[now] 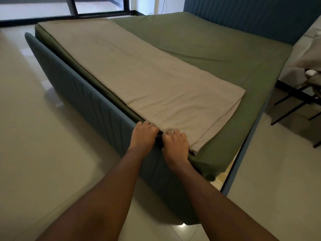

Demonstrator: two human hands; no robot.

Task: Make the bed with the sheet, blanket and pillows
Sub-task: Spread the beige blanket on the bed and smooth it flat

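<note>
blanket [142, 73], beige-grey, lies folded into a long strip on the bed, along the edge nearest the person's left and running from the near corner to the far corner by the glass door [100, 6]. its surface is flat with fine wrinkles. at the near end the layers sit slightly offset, showing a narrow hemmed border along the right-hand edge. the strip covers roughly half of the mattress top. the sheet [199, 37], olive green, covers the rest and is smooth apart from a few long creases. at the near corner the sheet hangs down bunched over the bed frame [83, 94]. the frame is blue-grey, upholstered and ribbed with vertical channels, and a headboard [251, 13] of matching cloth stands at the far right. left hand [143, 134] is at the near edge of the blanket where it meets the frame, fingers curled down over the cloth edge and gripping it. right hand [175, 142] is just beside it, resting on the blanket's near corner with fingers curled and knuckles up, holding the cloth; the fingertips are hidden. the two hands are almost touching. no pillow can be made out on the bed. a pale cloth heap [300, 63] sits to the right of the bed. pale tiled floor [34, 136] surrounds the frame.
</note>
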